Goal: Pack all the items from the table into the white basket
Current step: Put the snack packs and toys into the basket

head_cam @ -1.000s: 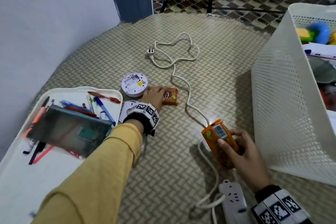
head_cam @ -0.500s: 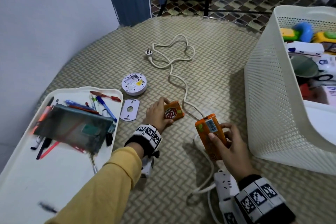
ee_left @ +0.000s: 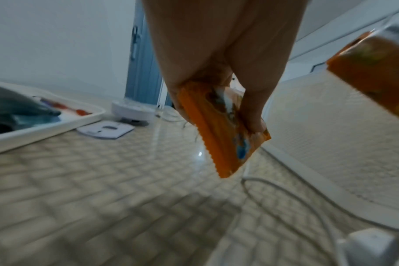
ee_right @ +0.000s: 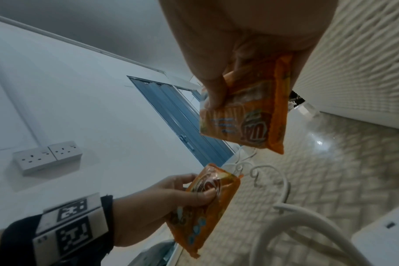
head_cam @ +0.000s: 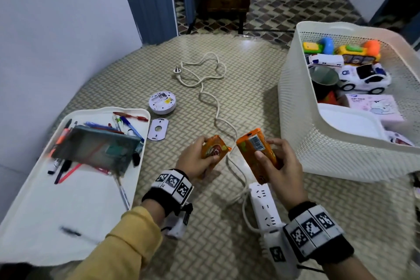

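Taking the table (head_cam: 227, 245) centre as the dial's hub: basket (head_cam: 302, 138) at 3 o'clock, holding toys; tray (head_cam: 41, 223) at 8 o'clock, holding pens; round device (head_cam: 162, 102) at 11; plug (head_cam: 176, 70) at 12; power strip (head_cam: 264, 207) at 6, its cable running between both.

We see a table (head_cam: 118, 75) covered in a woven herringbone mat. Directly on it lie a white tray (head_cam: 68, 207) at the left, a round white device (head_cam: 162, 102) with a flat white plate (head_cam: 157, 129) just beside it, a looping white cord (head_cam: 204, 88) ending in a power strip (head_cam: 263, 207), and the white basket (head_cam: 302, 134) at the right.
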Demonstrator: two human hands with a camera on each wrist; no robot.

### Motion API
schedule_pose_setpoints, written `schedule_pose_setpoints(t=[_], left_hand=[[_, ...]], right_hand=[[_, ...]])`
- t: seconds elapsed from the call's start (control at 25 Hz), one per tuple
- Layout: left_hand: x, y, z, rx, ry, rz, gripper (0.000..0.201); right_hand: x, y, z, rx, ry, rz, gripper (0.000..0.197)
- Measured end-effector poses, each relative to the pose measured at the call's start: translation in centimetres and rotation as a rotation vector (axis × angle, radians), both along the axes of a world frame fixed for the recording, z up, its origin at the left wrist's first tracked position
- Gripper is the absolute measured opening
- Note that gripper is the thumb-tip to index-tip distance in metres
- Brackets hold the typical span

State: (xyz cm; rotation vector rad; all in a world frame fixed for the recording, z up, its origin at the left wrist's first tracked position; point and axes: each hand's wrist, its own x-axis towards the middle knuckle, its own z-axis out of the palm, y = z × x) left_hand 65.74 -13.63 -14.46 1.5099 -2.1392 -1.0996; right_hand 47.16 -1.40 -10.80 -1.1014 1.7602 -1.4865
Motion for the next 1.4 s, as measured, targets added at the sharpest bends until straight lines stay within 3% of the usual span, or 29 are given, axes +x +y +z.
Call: schedule_pose_setpoints(t=[0.2, 0.4, 0.88, 1.12, 1.4], left_hand=[[-4.9, 3.9, 6.1, -0.021, 0.248, 0.051, 0.040], [-10.7, 7.2, 10.9, 0.055, 0.492, 0.099, 0.014], [-25.6, 16.2, 15.8, -0.123, 0.494, 0.063, 0.029], [-29.7, 17.7, 16.0, -0.222, 0.517, 0.236, 0.030], [-31.8, 13.4, 15.1, -0.265, 0.567, 0.536, 0.028]], right_hand=[[-1.5, 2.7, 2.7, -0.094, -0.011, -0.070, 0.024], [-5.8, 5.9, 5.2, -0.178, 0.023, -0.161, 0.023], [-24.6, 15.7, 10.1, -0.215, 0.139, -0.140, 0.021], [-31.1, 17.0, 11.1, -0.143, 0.188, -0.093, 0.023], [-35.3, 11.9, 12.5, -0.170, 0.315, -0.012, 0.026]])
